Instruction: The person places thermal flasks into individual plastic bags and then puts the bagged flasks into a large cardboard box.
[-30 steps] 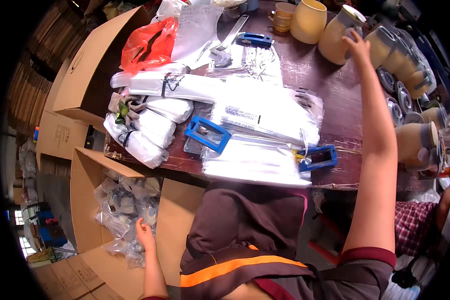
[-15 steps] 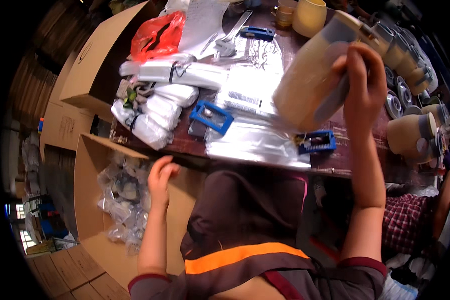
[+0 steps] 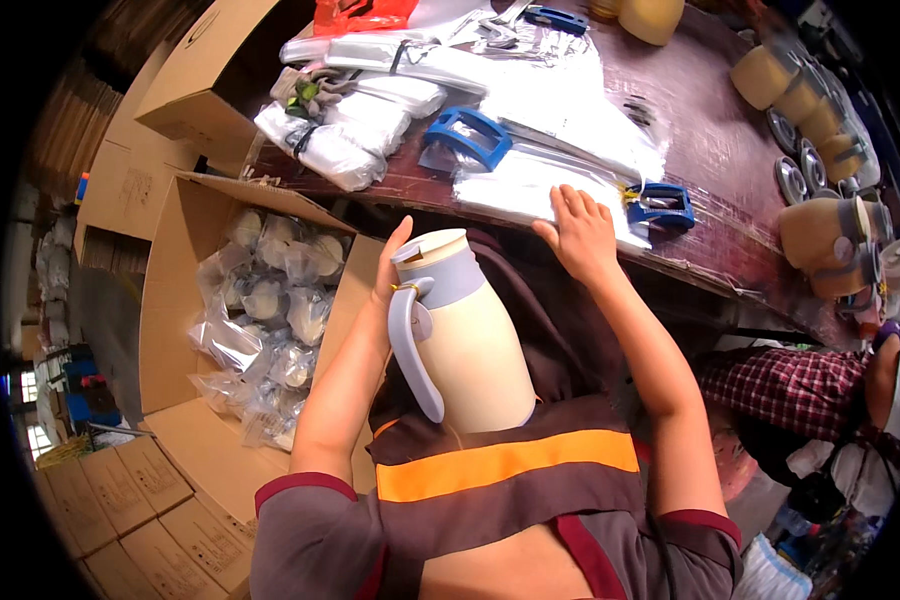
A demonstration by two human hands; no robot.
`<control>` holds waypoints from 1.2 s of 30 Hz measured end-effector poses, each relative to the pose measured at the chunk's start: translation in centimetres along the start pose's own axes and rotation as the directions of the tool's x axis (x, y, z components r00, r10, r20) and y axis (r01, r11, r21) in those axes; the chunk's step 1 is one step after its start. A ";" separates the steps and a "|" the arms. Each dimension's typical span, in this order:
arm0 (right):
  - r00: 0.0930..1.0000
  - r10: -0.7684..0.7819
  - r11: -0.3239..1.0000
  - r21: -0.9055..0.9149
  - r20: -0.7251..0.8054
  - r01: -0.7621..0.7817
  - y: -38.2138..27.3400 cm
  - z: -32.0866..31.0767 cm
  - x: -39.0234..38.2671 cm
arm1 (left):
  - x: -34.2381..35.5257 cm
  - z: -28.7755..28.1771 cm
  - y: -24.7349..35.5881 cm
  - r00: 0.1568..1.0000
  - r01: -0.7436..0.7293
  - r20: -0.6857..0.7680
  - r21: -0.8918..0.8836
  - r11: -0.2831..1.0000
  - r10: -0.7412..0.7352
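Note:
A cream thermos jug (image 3: 478,350) with a grey-blue collar and handle leans upright against my apron. My left hand (image 3: 390,262) holds it at the neck on the handle side; most of the fingers are hidden behind the jug. A small yellow tie hangs at the top of the handle. My right hand (image 3: 582,238) lies with fingers spread on a stack of clear plastic bags (image 3: 515,190) at the table's front edge. Just right of that hand, a blue plastic frame-shaped piece (image 3: 662,205) sits on the bags.
Left of me stands an open carton (image 3: 185,290) with several bagged items in it. Rolled plastic bags (image 3: 335,150) and another blue piece (image 3: 468,138) lie on the dark table (image 3: 685,85). More jugs (image 3: 818,235) stand at the right, near a person in a checked garment (image 3: 785,385).
The jug came down from above the table to my lap, passing from my right hand to my left. My right hand is now flat on the bags.

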State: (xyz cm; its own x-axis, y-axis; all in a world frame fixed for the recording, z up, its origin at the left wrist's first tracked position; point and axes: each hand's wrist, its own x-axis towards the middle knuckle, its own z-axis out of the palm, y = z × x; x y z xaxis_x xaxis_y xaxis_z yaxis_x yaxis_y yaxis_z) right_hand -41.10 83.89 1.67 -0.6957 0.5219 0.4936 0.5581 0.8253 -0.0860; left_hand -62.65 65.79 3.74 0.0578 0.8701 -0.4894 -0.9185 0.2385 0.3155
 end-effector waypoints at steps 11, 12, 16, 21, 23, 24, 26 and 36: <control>0.995 -0.030 0.999 -0.034 0.100 0.034 -2.6 0.1 -0.8 | -1.7 -2.5 0.1 0.995 -0.092 0.034 0.048 0.995 0.091; 0.986 0.026 1.000 -0.015 0.166 -0.024 -2.2 0.1 0.1 | -1.6 -2.6 0.0 0.994 -0.093 0.053 0.040 0.995 0.091; 0.971 0.125 0.990 0.042 0.203 -0.136 -1.6 0.7 3.0 | -1.1 -3.0 -0.6 0.992 -0.100 0.085 0.060 0.993 0.095; 0.914 0.331 0.857 0.330 0.234 -0.395 -0.4 2.1 1.9 | -2.0 -2.1 -0.4 0.991 -0.110 0.083 0.026 0.994 0.107; 0.789 0.490 0.622 0.486 0.370 -0.614 -0.2 2.4 1.9 | -2.8 -2.1 0.2 0.989 -0.090 0.117 0.031 0.996 0.085; 0.670 0.538 0.387 0.557 0.511 -0.735 0.8 2.7 2.4 | -2.9 -1.7 0.1 0.989 -0.112 0.106 0.038 0.993 0.107; 0.730 0.498 0.188 0.763 0.468 -0.618 4.3 3.5 3.0 | -3.0 -0.4 0.3 0.984 -0.161 0.093 0.064 0.985 0.155; 0.864 0.257 -0.198 0.898 0.434 -0.392 -4.8 -8.1 5.0 | 0.5 3.8 -0.2 0.907 -0.415 0.275 0.475 0.776 0.318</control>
State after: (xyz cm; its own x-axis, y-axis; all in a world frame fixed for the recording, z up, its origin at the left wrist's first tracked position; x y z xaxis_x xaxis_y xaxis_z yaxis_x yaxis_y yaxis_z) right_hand -43.57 80.82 11.53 -0.6536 0.7562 0.0291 -0.2439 -0.1741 -0.9540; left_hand -60.97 67.83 6.54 -0.1315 0.9840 -0.1203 -0.5511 0.0283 0.8340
